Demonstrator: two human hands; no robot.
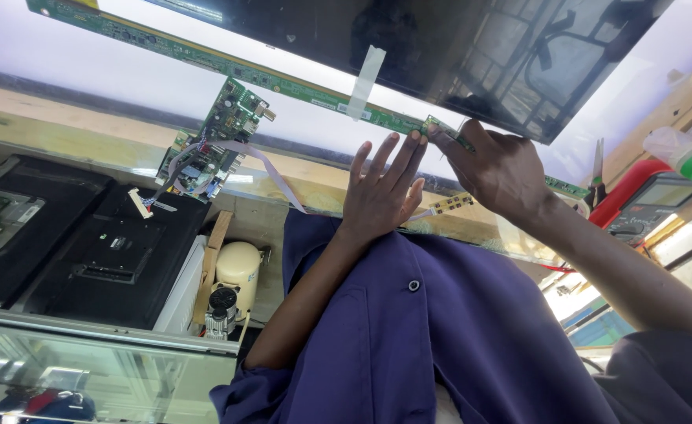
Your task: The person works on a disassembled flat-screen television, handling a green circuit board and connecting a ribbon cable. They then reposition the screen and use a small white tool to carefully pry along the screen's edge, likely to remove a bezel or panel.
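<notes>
While the right hand (497, 169) pinches the end of the long green circuit strip (228, 67) that runs along the edge of the dark display panel (409, 47), the left hand (381, 188) lies open and flat just beside it, fingers spread and fingertips touching the strip's edge. That strip looks thin and long, so a hard pull or twist at the pinched end could likely bend it or strain its bond to the panel. A piece of pale tape (364, 78) crosses it to the left of both hands and seems to be part of what holds it. Farther left, a square green circuit board (216, 137) rests on the lit surface, and its flat ribbon cable (271, 169) trails toward the left wrist, where a sweeping forearm could snag it. A small narrow board (450, 204) lies below the right hand. Right of the right forearm sit a multimeter (651, 206), scissors (597, 169) and a bottle with a green cap (688, 153), crowding that side.
</notes>
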